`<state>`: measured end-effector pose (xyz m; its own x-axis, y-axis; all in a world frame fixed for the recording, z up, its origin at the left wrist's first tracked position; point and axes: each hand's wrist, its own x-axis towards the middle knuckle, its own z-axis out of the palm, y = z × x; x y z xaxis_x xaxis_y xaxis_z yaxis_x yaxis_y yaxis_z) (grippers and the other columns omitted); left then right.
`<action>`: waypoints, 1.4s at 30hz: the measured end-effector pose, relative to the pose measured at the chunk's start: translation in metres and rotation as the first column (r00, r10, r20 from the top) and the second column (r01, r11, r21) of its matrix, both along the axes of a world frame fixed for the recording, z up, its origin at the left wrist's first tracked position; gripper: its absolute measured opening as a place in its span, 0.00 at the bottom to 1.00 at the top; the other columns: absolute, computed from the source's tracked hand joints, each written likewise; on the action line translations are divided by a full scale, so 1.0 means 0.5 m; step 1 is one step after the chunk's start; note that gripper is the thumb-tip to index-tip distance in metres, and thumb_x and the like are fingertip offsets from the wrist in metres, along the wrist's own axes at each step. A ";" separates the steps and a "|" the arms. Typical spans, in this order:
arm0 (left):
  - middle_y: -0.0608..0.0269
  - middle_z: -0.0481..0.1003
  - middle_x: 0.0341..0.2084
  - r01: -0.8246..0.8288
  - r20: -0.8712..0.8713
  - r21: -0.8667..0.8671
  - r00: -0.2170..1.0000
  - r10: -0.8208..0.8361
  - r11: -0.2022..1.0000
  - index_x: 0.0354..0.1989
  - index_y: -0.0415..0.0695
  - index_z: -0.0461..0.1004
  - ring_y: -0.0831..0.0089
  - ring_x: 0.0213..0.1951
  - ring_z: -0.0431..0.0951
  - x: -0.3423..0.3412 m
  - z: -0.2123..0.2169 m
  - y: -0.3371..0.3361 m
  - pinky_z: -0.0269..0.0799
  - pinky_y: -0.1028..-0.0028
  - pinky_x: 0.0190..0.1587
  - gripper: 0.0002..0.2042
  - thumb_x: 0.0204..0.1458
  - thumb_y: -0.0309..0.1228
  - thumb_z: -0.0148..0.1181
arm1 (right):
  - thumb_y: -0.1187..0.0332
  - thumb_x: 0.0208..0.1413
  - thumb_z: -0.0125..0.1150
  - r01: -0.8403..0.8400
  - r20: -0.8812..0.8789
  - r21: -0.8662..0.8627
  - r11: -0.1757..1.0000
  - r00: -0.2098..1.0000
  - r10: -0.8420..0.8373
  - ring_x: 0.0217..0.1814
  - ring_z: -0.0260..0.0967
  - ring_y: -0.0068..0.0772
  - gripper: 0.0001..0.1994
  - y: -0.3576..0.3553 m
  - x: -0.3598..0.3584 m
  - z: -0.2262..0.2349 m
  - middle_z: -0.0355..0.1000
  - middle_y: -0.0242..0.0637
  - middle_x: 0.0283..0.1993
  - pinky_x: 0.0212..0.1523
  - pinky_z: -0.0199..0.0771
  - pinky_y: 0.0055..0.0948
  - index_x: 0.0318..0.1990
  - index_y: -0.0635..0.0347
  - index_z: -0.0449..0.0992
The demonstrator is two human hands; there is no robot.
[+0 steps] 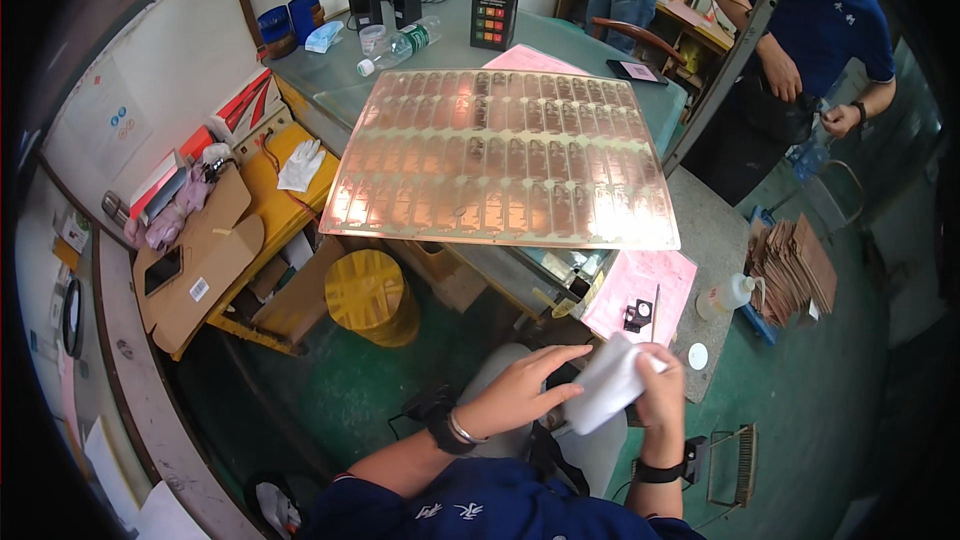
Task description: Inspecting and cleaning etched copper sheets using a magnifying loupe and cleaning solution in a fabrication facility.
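Note:
Over my lap, my right hand (661,392) grips a folded white cloth or wipe (604,386); its exact material I cannot tell. My left hand (522,390) is open beside it, fingers stretched out toward the cloth, with nothing in them. Ahead of both hands lies a large copper-coloured panel (500,162) covered in rows of small rectangular patterns, overhanging the table's near edge. Between the panel and my right hand are pink sheets (625,290) with a small black device (637,315) and a pen (657,302) on them.
A squeeze bottle (722,298) and a white disc (698,356) stand at the right. Behind the panel are a black box (494,15) and a clear bottle (400,45). A yellow-taped drum (370,295) is below left. One co-worker (800,30) stands at the far right.

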<state>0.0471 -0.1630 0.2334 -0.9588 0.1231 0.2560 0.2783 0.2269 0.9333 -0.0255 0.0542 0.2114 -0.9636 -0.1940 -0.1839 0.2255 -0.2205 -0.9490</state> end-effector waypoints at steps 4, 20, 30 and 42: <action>0.50 0.72 0.43 -0.045 0.122 0.131 0.992 0.029 0.990 0.54 0.38 0.64 0.61 0.46 0.73 0.026 -0.017 0.010 0.67 0.70 0.47 0.24 0.49 0.34 0.59 | 0.72 0.51 0.61 -0.118 0.037 -0.075 0.990 0.992 0.121 0.32 0.68 0.19 0.07 -0.100 0.053 0.012 0.72 0.33 0.33 0.34 0.68 0.19 0.37 0.64 0.74; 0.61 0.76 0.34 -0.207 0.262 0.290 0.956 0.130 0.934 0.45 0.36 0.71 0.82 0.37 0.73 0.065 -0.073 -0.106 0.69 0.80 0.40 0.12 0.52 0.23 0.55 | 0.69 0.53 0.59 -0.364 -0.023 0.218 0.906 0.926 0.378 0.35 0.66 0.16 0.12 -0.194 0.084 0.030 0.72 0.31 0.35 0.36 0.66 0.18 0.42 0.66 0.72; 0.55 0.74 0.31 -0.262 -0.095 -0.053 0.962 0.256 0.964 0.40 0.39 0.70 0.66 0.30 0.76 0.079 -0.051 -0.114 0.71 0.74 0.34 0.15 0.42 0.26 0.64 | 0.67 0.54 0.59 -0.251 -0.021 0.132 0.959 0.967 0.255 0.34 0.63 0.11 0.08 -0.198 0.113 0.017 0.71 0.25 0.32 0.36 0.63 0.16 0.37 0.63 0.74; 0.59 0.75 0.25 -0.038 0.134 -0.155 0.989 0.059 0.987 0.30 0.35 0.73 0.78 0.27 0.74 0.098 -0.021 -0.045 0.68 0.78 0.30 0.05 0.45 0.23 0.60 | 0.70 0.48 0.63 0.108 -0.598 0.329 0.938 0.793 0.118 0.54 0.63 0.30 0.15 -0.120 0.151 0.042 0.62 0.41 0.55 0.49 0.66 0.25 0.45 0.63 0.72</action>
